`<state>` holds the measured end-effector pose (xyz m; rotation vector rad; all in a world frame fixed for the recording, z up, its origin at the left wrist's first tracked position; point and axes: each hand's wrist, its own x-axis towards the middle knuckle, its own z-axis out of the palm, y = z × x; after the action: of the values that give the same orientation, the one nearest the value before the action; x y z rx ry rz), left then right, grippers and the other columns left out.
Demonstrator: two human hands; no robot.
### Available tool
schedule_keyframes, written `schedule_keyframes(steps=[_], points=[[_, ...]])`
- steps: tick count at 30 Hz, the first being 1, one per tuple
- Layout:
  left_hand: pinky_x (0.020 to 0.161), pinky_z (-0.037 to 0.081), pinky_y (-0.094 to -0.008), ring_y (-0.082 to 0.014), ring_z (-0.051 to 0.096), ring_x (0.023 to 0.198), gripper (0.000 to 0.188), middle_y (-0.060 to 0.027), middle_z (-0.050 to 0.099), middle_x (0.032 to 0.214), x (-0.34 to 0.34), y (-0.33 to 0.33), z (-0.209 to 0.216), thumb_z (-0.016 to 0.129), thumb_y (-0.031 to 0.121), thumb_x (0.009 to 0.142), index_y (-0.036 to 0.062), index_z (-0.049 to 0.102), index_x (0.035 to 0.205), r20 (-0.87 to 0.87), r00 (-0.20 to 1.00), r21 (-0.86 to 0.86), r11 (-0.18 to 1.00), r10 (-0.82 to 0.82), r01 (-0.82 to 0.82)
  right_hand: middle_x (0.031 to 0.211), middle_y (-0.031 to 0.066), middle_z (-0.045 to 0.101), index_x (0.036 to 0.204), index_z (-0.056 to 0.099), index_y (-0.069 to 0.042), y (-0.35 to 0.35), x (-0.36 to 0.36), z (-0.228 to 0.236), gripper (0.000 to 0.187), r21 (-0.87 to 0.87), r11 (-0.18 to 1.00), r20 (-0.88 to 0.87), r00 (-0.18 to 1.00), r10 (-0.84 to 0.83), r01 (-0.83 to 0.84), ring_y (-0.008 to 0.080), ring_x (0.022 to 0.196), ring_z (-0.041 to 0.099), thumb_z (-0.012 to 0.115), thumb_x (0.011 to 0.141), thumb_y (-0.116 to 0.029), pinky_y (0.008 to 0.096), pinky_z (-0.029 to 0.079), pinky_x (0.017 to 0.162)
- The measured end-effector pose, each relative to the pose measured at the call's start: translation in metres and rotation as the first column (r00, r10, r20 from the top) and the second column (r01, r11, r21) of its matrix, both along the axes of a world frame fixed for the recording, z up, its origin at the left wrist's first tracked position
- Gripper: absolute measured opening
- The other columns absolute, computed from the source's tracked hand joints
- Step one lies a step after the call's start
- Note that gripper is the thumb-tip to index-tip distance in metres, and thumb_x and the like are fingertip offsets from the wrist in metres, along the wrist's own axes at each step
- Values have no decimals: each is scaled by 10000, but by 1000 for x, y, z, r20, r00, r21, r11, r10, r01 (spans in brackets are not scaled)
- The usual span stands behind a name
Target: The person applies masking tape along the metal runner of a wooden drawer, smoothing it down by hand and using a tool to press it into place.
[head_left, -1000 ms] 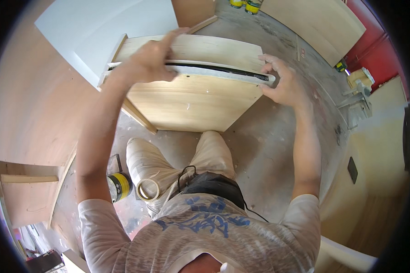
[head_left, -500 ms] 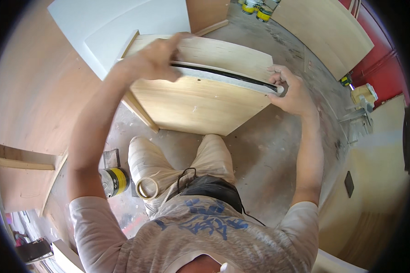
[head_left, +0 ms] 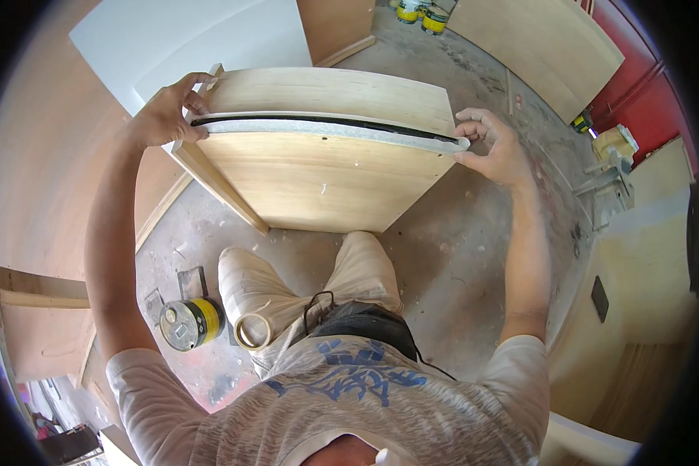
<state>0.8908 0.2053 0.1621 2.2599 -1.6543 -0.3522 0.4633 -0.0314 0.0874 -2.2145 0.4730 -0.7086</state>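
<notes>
A plywood cabinet box (head_left: 318,175) stands on the concrete floor in front of my knees. Along its top edge lies a thin grey-white laminate sheet (head_left: 326,130) with a dark line behind it. My left hand (head_left: 167,113) grips the sheet's left end at the box corner. The right end of the sheet is pinched by my right hand (head_left: 495,147), fingers curled over the box's right corner. Both arms are stretched forward.
A white board (head_left: 186,39) lies behind the box. A yellow-and-black can (head_left: 188,324) and a roll of tape (head_left: 253,332) sit by my left leg. Plywood panels (head_left: 544,46) lean at the back right beside more cans (head_left: 423,14); a wooden unit (head_left: 39,326) stands at left.
The box and sheet now sit lower and more level in view. Both hands have shifted outward to the sheet's two ends, the left one dropping from the top to the corner.
</notes>
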Motion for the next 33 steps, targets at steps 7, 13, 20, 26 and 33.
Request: schedule_keyframes(steps=[7, 13, 20, 26, 33], points=[[967, 446, -383, -277, 615, 1047, 865, -112, 692, 996, 15, 11, 1, 796, 38, 582, 84, 416, 1357, 36, 999, -26, 1000, -13, 14, 1143, 169, 632, 1201, 506, 21, 0, -11, -44, 498, 349, 930, 325, 946, -4, -116, 198, 1008, 606, 716, 753, 79, 329, 499, 904], [711, 548, -317, -189, 615, 947, 791, -95, 662, 975, 29, 17, -15, 737, -24, 619, 75, 419, 1336, -34, 997, -155, 986, -73, 67, 1199, 171, 604, 1069, 611, 48, 1, -7, -68, 309, 344, 927, 501, 864, -47, -149, 209, 1057, 596, 672, 776, 125, 344, 508, 912], [786, 526, -346, -194, 599, 1002, 782, -97, 671, 949, 30, 17, -16, 742, -33, 620, 64, 425, 1328, -44, 998, -134, 990, -47, 41, 1097, 135, 655, 954, 674, 33, 18, -5, -49, 179, 3, 995, 394, 914, -95, 101, 196, 998, 623, 689, 779, 66, 307, 506, 855], [937, 445, -386, -224, 595, 1059, 764, -89, 684, 956, 21, 15, -10, 757, -11, 613, 59, 445, 1307, -2, 999, -114, 993, -37, 36, 1023, 109, 671, 927, 684, 12, 18, -9, -17, 164, -325, 933, 151, 982, -110, 154, 203, 919, 638, 716, 779, -53, 300, 500, 748], [1017, 397, -413, -237, 594, 1087, 760, -83, 690, 955, 21, 18, -10, 771, 13, 604, 57, 453, 1293, -14, 1000, -110, 994, -18, 16, 1011, 31, 675, 934, 706, -45, 16, -4, -5, 172, -247, 962, 21, 993, -113, 115, 156, 890, 629, 737, 768, -77, 271, 488, 707]])
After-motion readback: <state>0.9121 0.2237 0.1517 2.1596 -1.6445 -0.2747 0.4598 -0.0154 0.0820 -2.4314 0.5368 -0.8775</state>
